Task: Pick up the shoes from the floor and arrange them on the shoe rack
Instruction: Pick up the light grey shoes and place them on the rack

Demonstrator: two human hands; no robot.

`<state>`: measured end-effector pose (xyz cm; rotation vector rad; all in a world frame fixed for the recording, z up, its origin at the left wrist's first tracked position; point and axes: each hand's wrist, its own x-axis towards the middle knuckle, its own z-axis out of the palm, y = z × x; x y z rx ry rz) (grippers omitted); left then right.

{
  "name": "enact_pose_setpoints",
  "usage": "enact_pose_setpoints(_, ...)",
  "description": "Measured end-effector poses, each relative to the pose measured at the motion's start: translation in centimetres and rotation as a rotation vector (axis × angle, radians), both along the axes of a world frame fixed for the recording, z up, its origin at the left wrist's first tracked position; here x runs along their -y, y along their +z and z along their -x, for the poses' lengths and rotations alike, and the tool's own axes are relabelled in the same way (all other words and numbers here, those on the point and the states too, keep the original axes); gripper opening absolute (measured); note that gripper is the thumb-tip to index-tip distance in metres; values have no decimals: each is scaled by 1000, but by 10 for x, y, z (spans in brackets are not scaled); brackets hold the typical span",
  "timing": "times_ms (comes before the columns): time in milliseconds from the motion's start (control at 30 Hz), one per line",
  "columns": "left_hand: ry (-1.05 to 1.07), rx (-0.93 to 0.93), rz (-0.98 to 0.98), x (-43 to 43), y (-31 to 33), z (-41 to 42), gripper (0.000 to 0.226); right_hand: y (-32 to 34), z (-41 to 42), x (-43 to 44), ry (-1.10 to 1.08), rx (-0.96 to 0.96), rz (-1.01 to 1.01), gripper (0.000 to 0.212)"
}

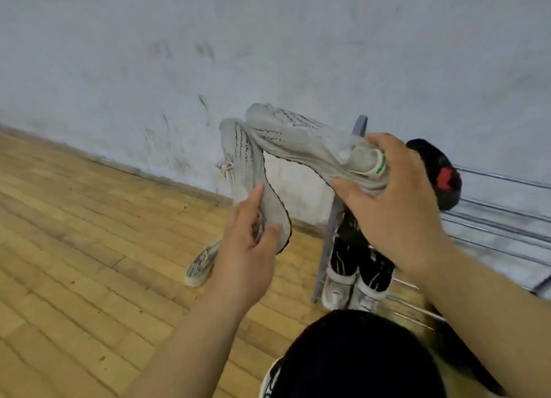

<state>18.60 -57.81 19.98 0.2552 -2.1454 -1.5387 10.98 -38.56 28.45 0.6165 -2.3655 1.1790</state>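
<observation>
On the shoe rack (360,125), a black shoe (432,171) occupies the top rails' left end; the rails to its right lie open. A black-and-white pair (357,266) fills the lower tier's left end. The held grey shoes (298,141) hang before the rack's left post. The floor (89,248) leftward is open, save one loose shoe (200,266).

Grey knit shoes (286,141), black-striped

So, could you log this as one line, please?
left hand: grey shoe | right hand: second grey shoe | shoe rack: neither placed

Both forearms outstretched; left grip (250,239) apparently in a pinch; right grip (396,201) curled, palm down
</observation>
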Motion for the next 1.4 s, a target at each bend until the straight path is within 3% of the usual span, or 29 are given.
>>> enact_pose_setpoints(233,-373,-111,334,-140,102,77,63,46,13,-169,-378,-108,295,49)
enact_pose_setpoints(400,-467,-41,728,-261,103,138,64,7,30,-278,-685,-87,497,40)
enact_pose_setpoints(500,-492,44,822,-313,81,160,61,-13,45,-318,-802,12,529,43)
enact_pose_setpoints(633,-505,114,784,-337,45,180,54,-34,73,-341,-831,103,347,53)
enact_pose_setpoints(733,-501,141,675,-340,43,195,65,-48,87,-349,-779,319,86,68)
enact_pose_setpoints(833,-582,184,578,-335,50,205,73,-47,89,-357,-691,447,67,76)
enact_pose_setpoints(933,-697,198,512,-331,47,210,81,-45,88,-366,-572,450,18,57)
enact_pose_setpoints(1067,-723,147,444,-336,40,208,77,-50,90,-367,-507,417,-19,62)
enact_pose_setpoints(1267,-555,33,395,-355,42,190,73,-48,97,-370,-616,261,137,59)
enact_pose_setpoints(1400,-508,-76,440,-370,36,191,76,-60,101,-375,-704,265,50,67)
